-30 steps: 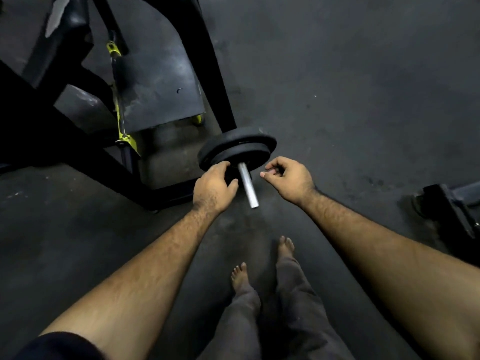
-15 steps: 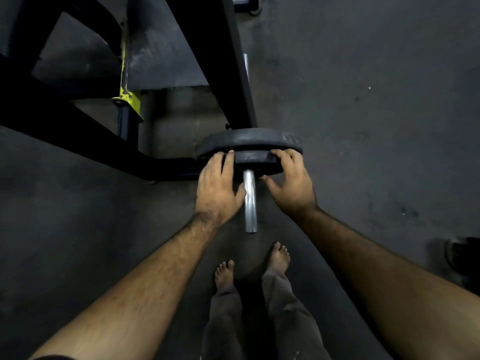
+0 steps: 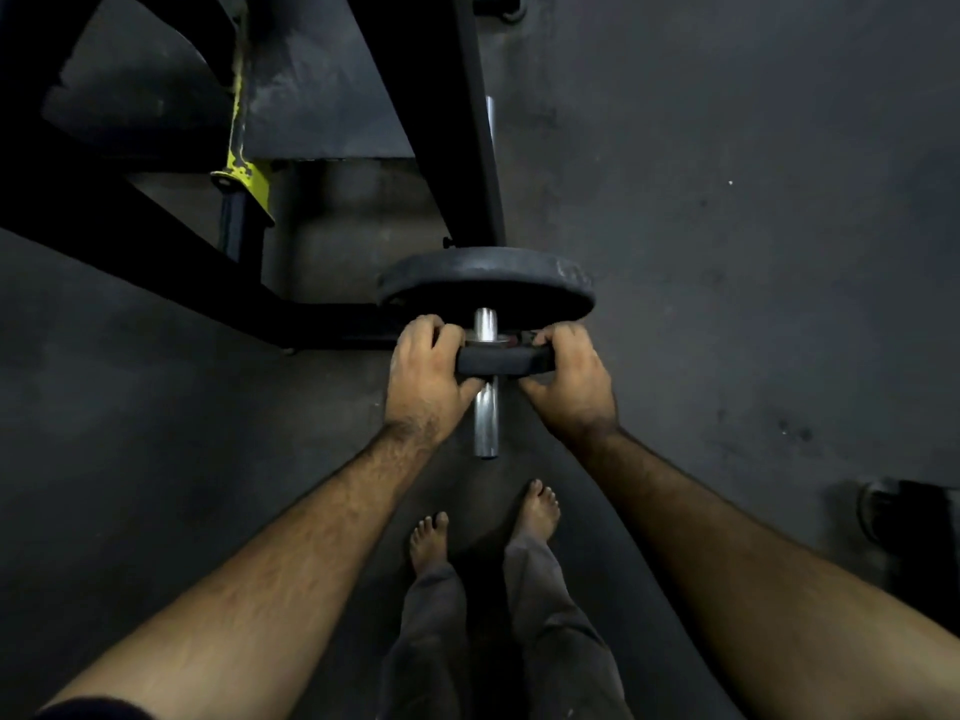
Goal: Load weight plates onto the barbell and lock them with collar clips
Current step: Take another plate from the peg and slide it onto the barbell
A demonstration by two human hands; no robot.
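A chrome barbell sleeve (image 3: 486,423) points toward me at the centre of the view. A large black weight plate (image 3: 485,275) sits farther up the sleeve. A smaller black plate (image 3: 503,360) is on the sleeve, apart from the large one, with bare chrome showing between them. My left hand (image 3: 426,379) grips the small plate's left edge. My right hand (image 3: 571,384) grips its right edge. No collar clip is visible.
A black rack frame (image 3: 431,122) with a yellow bracket (image 3: 240,171) stands behind and left of the plates. A dark piece of equipment (image 3: 909,522) lies at the right edge. My bare feet (image 3: 535,511) stand on the dark rubber floor just below the sleeve's end.
Both hands closed on the small plate and slid it toward me along the sleeve, away from the large plate. The view tilted to look more steeply down.
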